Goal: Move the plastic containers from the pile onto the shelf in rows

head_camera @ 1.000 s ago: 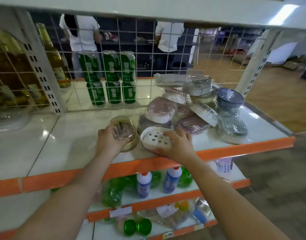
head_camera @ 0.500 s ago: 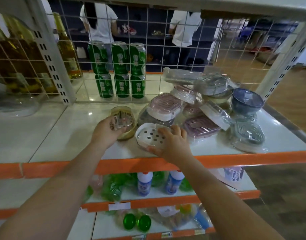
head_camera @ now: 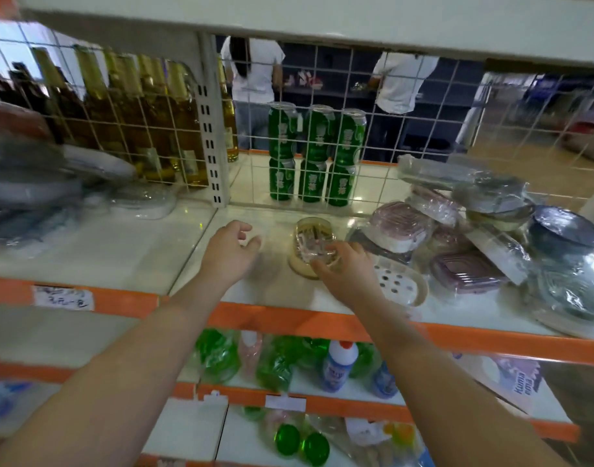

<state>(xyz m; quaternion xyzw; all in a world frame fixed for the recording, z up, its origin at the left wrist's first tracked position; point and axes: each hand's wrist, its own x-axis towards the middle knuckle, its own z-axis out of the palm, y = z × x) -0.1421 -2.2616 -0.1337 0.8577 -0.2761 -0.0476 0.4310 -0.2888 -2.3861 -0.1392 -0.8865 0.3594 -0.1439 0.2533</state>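
A pile of wrapped plastic containers [head_camera: 464, 271] lies on the right of the white shelf [head_camera: 147, 254] with the orange front edge. It holds a pink-lidded box [head_camera: 400, 224], a dark blue bowl [head_camera: 565, 230] and others. A round clear container [head_camera: 310, 230] stands left of the pile. My right hand [head_camera: 346, 274] reaches over it, fingers curled round its near side. A white perforated soap dish [head_camera: 401, 286] lies free just right of that hand. My left hand [head_camera: 230, 252] hovers left of the round container, fingers relaxed, holding nothing.
Green cans [head_camera: 312, 156] stand stacked behind the wire grid [head_camera: 406, 136] at the shelf's back. Amber bottles [head_camera: 137, 123] and blurred wrapped goods [head_camera: 36, 190] fill the left bay. Cleaning bottles [head_camera: 339, 365] stand on the lower shelves. Two persons [head_camera: 251, 69] stand beyond the grid.
My left hand has let go of the round clear container and drawn left. My right hand left the soap dish and took hold of the round container. The view swung left.
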